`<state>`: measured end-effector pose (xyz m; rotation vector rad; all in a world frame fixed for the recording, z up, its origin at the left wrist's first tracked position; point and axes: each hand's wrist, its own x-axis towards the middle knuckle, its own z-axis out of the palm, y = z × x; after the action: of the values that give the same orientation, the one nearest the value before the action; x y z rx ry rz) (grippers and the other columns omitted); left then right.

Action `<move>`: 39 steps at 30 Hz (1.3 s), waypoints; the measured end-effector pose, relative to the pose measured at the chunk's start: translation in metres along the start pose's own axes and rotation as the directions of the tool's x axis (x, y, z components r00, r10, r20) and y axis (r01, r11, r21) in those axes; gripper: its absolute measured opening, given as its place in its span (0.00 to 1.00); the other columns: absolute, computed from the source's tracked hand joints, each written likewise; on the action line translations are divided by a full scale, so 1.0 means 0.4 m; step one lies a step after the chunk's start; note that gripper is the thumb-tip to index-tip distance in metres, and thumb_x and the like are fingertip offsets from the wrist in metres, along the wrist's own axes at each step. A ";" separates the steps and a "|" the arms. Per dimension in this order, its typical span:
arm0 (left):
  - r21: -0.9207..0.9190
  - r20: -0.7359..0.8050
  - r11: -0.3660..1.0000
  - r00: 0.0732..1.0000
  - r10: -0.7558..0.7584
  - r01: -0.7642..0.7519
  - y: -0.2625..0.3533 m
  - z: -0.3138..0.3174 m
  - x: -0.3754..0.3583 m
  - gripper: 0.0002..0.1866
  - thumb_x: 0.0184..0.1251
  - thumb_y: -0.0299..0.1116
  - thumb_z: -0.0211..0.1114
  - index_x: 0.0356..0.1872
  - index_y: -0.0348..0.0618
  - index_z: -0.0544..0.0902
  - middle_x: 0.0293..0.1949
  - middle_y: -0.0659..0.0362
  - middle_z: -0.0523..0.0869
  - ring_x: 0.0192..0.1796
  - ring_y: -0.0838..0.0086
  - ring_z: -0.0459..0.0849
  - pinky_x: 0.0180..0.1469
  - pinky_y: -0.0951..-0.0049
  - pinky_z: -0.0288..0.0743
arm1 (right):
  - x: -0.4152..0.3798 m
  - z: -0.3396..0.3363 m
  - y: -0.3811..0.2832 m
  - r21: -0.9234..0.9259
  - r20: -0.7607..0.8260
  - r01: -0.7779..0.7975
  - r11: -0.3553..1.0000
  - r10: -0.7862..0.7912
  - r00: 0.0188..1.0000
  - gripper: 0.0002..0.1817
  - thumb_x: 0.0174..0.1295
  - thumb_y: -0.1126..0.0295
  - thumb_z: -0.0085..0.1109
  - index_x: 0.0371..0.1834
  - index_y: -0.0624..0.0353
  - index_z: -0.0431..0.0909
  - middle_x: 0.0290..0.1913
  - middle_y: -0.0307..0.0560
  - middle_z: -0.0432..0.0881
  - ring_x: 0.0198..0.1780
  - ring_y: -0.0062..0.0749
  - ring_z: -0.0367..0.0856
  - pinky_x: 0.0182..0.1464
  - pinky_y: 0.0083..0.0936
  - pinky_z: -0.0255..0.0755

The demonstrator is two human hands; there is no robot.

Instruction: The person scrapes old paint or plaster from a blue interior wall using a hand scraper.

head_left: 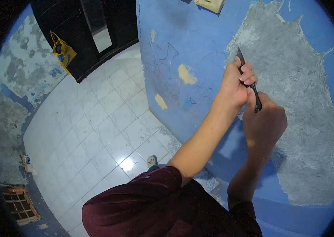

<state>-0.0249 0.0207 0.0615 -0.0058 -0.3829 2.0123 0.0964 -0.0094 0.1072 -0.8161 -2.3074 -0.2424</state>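
The work in hand seems to be scraping at the wall: a dark, narrow tool is held in front of it in both hands, its upper end by the left edge of a large bare grey patch; whether that tip touches, I cannot tell. The left hand has its fingers curled closed round the shaft, thumb towards the tip, while the right hand is closed about the lower end, its fingers mostly hidden. The next move likely calls for a steady push with the tip kept low against the ragged paint border. Around the grey, blue paint ends in torn, lifting edges near the top; further left are pale cream spots and scribbled lines. Below, whitish dust lies along the edge of the tiled floor nearest the wall. At the floor's far edge stands a black door with a yellow bag hanging on it.
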 end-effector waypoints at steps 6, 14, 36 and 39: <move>0.090 -0.043 0.990 0.993 0.114 -0.110 -0.006 0.002 -0.005 0.14 0.79 0.38 0.40 0.31 0.44 0.63 0.19 0.66 0.65 0.13 0.83 0.57 0.16 0.80 0.56 | -0.003 0.013 0.013 0.032 0.055 -0.048 0.998 0.046 0.997 0.19 0.61 0.57 0.57 0.20 0.60 0.79 0.18 0.54 0.78 0.22 0.49 0.79 0.26 0.40 0.68; 0.230 -0.068 0.953 0.973 0.219 -0.198 -0.041 0.009 -0.002 0.16 0.79 0.44 0.40 0.33 0.44 0.63 0.20 0.65 0.65 0.14 0.82 0.57 0.16 0.80 0.55 | 0.004 0.049 0.069 0.076 -0.027 0.028 0.997 -0.026 0.999 0.18 0.63 0.58 0.55 0.21 0.58 0.78 0.16 0.54 0.77 0.21 0.49 0.80 0.24 0.40 0.70; 0.696 -0.063 0.693 0.978 -0.201 0.187 0.030 -0.156 -0.166 0.17 0.76 0.41 0.44 0.34 0.38 0.74 0.19 0.59 0.74 0.15 0.75 0.70 0.18 0.74 0.67 | 0.017 0.123 0.070 0.739 0.459 -0.476 0.476 0.161 0.874 0.18 0.63 0.67 0.59 0.19 0.67 0.72 0.12 0.44 0.72 0.17 0.18 0.73 0.22 0.24 0.66; 0.715 -0.023 0.685 0.984 -0.177 0.140 0.028 -0.190 -0.187 0.18 0.76 0.43 0.47 0.35 0.37 0.74 0.19 0.55 0.77 0.16 0.70 0.77 0.19 0.71 0.73 | 0.006 0.204 0.090 0.722 0.191 -0.237 0.650 0.142 0.971 0.21 0.62 0.68 0.59 0.14 0.66 0.66 0.10 0.41 0.65 0.14 0.17 0.60 0.19 0.26 0.57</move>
<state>0.0124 -0.0292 -0.0256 0.5523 0.3930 1.8662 0.0735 0.0505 0.0452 -0.6252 -2.1016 0.8321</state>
